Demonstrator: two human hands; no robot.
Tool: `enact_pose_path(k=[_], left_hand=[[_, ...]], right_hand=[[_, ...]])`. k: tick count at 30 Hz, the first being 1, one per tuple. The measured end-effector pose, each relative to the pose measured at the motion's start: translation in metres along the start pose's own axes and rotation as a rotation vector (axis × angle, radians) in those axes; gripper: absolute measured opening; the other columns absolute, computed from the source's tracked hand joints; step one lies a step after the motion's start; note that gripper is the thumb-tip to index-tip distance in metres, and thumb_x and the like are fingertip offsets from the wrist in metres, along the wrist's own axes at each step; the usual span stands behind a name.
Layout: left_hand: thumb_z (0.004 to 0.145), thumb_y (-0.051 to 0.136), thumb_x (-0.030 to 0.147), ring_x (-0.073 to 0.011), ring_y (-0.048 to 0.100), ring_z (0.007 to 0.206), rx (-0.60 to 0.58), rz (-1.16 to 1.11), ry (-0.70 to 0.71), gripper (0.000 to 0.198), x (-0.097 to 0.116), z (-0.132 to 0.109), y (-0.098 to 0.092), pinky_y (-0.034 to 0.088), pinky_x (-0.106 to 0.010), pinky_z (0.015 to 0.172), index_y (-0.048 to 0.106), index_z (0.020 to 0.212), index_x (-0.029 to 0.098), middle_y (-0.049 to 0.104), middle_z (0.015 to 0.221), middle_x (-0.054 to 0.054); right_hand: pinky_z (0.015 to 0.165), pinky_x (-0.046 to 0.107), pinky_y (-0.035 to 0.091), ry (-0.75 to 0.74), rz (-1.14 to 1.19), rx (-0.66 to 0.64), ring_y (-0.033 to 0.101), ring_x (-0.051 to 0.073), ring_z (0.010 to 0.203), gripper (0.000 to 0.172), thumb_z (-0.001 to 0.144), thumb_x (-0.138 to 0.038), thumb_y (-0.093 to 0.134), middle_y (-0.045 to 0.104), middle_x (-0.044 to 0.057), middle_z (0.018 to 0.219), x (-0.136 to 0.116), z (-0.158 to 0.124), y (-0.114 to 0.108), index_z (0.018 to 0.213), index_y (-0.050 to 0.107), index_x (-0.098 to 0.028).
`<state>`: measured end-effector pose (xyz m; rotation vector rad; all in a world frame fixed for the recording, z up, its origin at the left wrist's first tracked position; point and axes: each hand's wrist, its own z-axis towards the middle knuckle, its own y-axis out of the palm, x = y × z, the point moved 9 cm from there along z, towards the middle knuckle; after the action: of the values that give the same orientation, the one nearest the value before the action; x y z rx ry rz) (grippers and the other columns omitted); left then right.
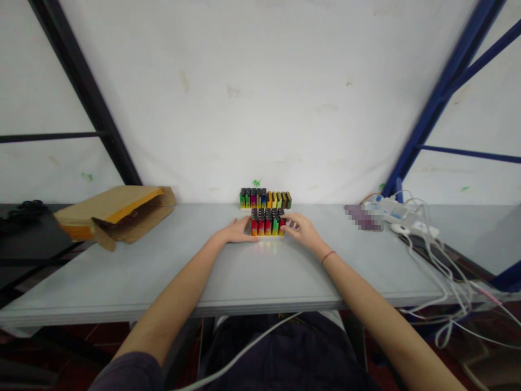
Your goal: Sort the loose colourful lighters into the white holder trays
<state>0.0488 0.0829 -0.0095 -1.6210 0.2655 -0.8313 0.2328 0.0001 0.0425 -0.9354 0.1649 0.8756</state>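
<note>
So the front block of lighters [267,224] is standing upright around the middle of the grey worktop [268,277], right between 2 bare hands. Left hand [236,232] is at the left end: thumb stretched out low by the front corner, fingers spread well away from it and up against the side. Right hand [303,229] is at the other end, fingers half bent with a small gap to the thumb, tips right at the end lighter. Honestly can't tell if that one's actually squeezing or just touching. Just behind sit 2 more bunches, a dark-topped block [253,198] and a yellowish block [279,200], side by side near the wall. Open cardboard box [118,209] off left, tangle of white cables [448,271] off right.
</note>
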Motion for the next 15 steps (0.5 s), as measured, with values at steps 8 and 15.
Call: enact_pose_path(k=[8,15], left_hand=[[0.062,0.076,0.054,-0.0334,0.048,0.127,0.062,-0.208,0.140,0.093,0.007,0.005,-0.011,0.036,-0.044,0.109,0.039,0.140,0.018,0.050,0.141,-0.012],[0.056,0.080,0.051,-0.0314,0.046,0.129,-0.012,-0.273,0.102,0.104,-0.025,-0.009,-0.031,0.036,-0.037,0.109,0.034,0.143,0.016,0.049,0.142,-0.011]], right_hand=[[0.072,0.030,0.048,0.161,-0.013,0.072,0.055,0.013,0.068,0.050,0.088,-0.040,0.052,0.057,0.007,0.102,0.024,-0.003,-0.005,0.131,0.046,-0.017],[0.084,0.032,0.043,0.325,-0.273,-0.062,0.058,0.020,0.084,0.045,0.086,-0.034,0.053,0.064,0.008,0.090,0.064,-0.010,0.004,0.125,0.049,-0.012]])
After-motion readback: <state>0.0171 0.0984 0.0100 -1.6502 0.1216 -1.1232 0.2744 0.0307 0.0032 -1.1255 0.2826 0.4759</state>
